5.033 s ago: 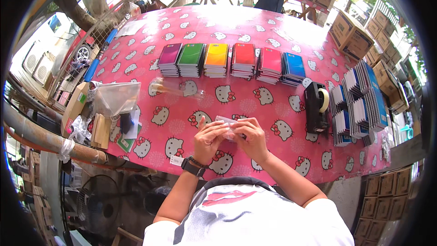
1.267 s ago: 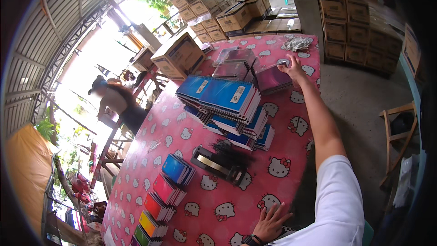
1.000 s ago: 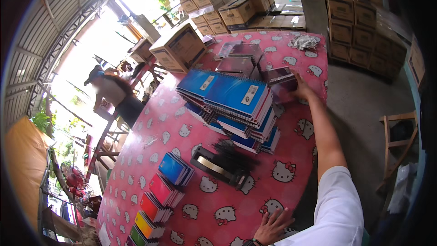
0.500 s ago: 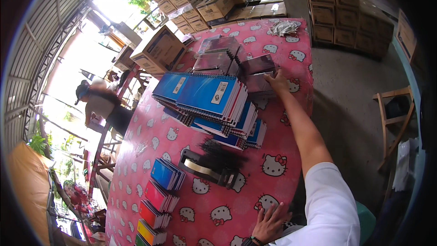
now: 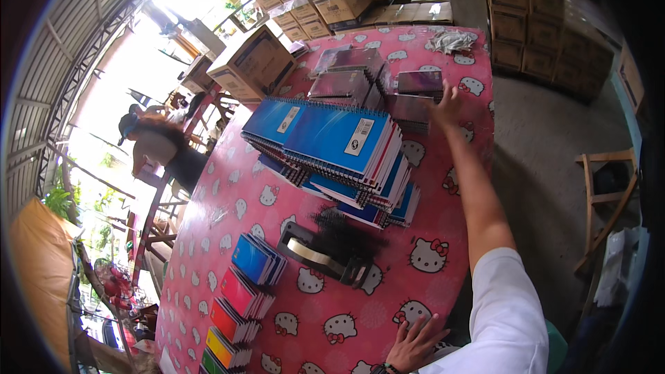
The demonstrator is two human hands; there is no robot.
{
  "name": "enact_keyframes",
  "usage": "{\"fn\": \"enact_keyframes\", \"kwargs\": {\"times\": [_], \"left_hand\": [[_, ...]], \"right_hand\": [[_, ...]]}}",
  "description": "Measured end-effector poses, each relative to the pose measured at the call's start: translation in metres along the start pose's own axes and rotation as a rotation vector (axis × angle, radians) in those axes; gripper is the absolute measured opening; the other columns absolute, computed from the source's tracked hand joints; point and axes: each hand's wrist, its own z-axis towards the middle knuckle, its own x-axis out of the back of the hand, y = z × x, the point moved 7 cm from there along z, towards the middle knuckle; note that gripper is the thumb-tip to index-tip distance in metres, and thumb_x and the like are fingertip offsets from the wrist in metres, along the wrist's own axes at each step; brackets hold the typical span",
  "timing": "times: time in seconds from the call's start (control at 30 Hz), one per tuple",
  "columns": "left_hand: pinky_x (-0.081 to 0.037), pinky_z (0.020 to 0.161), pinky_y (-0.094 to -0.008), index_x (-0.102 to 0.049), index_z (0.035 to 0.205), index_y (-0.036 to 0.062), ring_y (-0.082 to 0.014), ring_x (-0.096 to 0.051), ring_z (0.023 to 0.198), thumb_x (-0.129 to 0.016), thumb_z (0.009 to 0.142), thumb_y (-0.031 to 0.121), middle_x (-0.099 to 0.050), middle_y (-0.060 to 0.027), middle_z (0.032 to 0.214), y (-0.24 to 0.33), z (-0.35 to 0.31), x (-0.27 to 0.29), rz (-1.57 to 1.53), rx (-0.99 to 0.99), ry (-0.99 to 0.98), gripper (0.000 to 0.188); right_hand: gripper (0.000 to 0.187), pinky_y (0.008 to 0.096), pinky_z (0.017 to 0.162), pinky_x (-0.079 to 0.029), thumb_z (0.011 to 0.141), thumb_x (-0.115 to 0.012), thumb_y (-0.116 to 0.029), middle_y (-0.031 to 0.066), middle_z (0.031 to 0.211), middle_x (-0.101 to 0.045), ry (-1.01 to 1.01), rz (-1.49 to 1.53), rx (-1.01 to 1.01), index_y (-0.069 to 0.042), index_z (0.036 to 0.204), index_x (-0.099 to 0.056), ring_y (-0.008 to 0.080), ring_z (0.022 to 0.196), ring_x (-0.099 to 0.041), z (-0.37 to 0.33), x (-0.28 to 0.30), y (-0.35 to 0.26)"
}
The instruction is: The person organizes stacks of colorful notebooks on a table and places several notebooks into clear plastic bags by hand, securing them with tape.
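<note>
My right hand (image 5: 447, 107) reaches across the table to the right end of some small dark-covered notebooks. Its fingers are apart, at the edge of a small purple-dark notebook (image 5: 420, 82) and the small stack (image 5: 410, 109) in front of it. No notebook appears gripped. My left hand (image 5: 417, 343) lies with fingers spread on the near right edge of the table, holding nothing. Big blue spiral notebooks (image 5: 337, 136) are piled in the middle, left of my right forearm. Behind them stand stacks of clear-covered, dark spiral notebooks (image 5: 339, 87).
A black tape dispenser (image 5: 322, 257) sits nearer me, beside a row of small coloured notebooks (image 5: 239, 284). A carton (image 5: 253, 64) stands at the far left of the pink tablecloth (image 5: 360, 305), crumpled plastic (image 5: 451, 41) at the far right. A person (image 5: 159, 142) works beyond the left edge.
The small dark notebook has shifted away from me and now lies straighter. My right hand has loosened at its edge. My left hand stays on the table; the whole view has shifted slightly.
</note>
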Motion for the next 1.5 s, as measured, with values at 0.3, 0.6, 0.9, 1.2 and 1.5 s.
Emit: {"fn": "enact_keyframes", "kwargs": {"times": [0.3,0.6,0.9,1.2,1.5], "left_hand": [[-0.014,0.105,-0.0619,-0.029,0.140,0.0339,-0.0345,-0.019,0.136,-0.043,0.083,0.033,-0.014,-0.0121,0.151,0.002,-0.001,0.000,0.085,-0.078,0.046,0.059],[-0.018,0.105,-0.0563,-0.038,0.135,0.0367,-0.0272,-0.023,0.135,-0.060,0.076,0.033,-0.021,-0.0042,0.149,0.001,0.003,-0.007,0.097,-0.015,0.009,0.063],[-0.015,0.106,-0.0577,-0.038,0.135,0.0315,-0.0303,-0.021,0.135,-0.067,0.069,0.036,-0.018,-0.0077,0.150,0.005,-0.002,0.009,0.030,-0.062,0.117,0.073],[-0.018,0.106,-0.0517,-0.053,0.123,0.0259,-0.0227,-0.025,0.134,-0.064,0.070,0.026,-0.024,-0.0013,0.148,0.009,0.002,0.012,0.055,0.022,0.016,0.054],[-0.017,0.107,-0.0521,-0.049,0.128,0.0249,-0.0239,-0.025,0.134,-0.065,0.068,0.022,-0.026,-0.0050,0.147,0.001,-0.023,0.019,-0.054,0.040,0.188,0.062]], "right_hand": [[0.049,0.0406,0.088,-0.044,0.074,-0.067,-0.045,0.0233,0.110,-0.053,-0.242,0.059,0.018,-0.022,0.117,-0.060,0.0362,0.099,-0.054,0.025,-0.040,0.001],[0.059,0.0380,0.089,-0.045,0.075,-0.071,-0.034,0.0188,0.121,-0.049,-0.558,0.732,-0.307,-0.006,0.123,-0.053,0.0269,0.105,-0.053,0.009,-0.030,-0.009],[0.093,0.0426,0.096,-0.040,0.061,-0.080,-0.025,0.0207,0.131,-0.042,-0.040,0.168,0.230,-0.008,0.137,-0.029,0.0374,0.119,-0.044,-0.084,-0.005,-0.042],[0.093,0.0396,0.099,-0.037,0.067,-0.077,-0.022,0.0199,0.138,-0.037,-0.187,0.324,0.140,-0.011,0.142,-0.023,0.0356,0.124,-0.040,-0.075,-0.013,-0.031],[0.025,0.0337,0.076,-0.051,0.087,-0.052,-0.017,0.0094,0.114,-0.056,-0.255,0.639,-0.087,-0.006,0.106,-0.063,0.0197,0.091,-0.059,-0.173,0.023,-0.012]]}}
